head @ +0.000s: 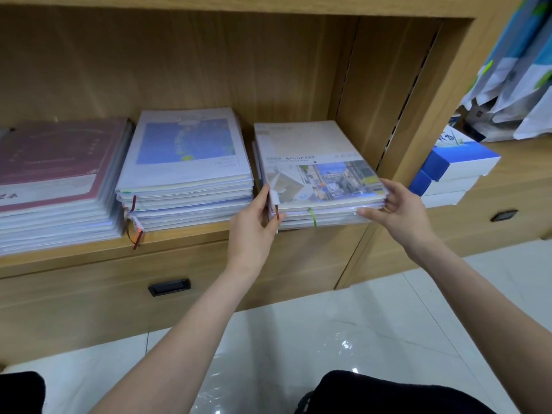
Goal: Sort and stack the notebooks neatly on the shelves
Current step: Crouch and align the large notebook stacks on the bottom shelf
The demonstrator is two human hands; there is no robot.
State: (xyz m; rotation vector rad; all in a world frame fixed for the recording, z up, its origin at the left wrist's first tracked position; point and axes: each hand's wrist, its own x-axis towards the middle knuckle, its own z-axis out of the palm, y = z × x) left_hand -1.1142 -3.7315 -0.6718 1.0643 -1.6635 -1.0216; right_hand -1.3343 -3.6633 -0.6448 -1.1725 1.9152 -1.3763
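A wooden shelf (185,234) across the middle of the frame carries three stacks of plastic-wrapped notebooks. The maroon-covered stack (53,180) sits at the left edge, the blue-covered stack (185,168) at centre-left, and the street-photo stack (316,174) just right of centre. The left hand (254,225) presses its fingers, held together, against that last stack's near left corner; the right hand (400,207) holds the near right corner with fingers slightly spread. Blue-and-white boxes (454,174) are piled in the neighbouring compartment at the right.
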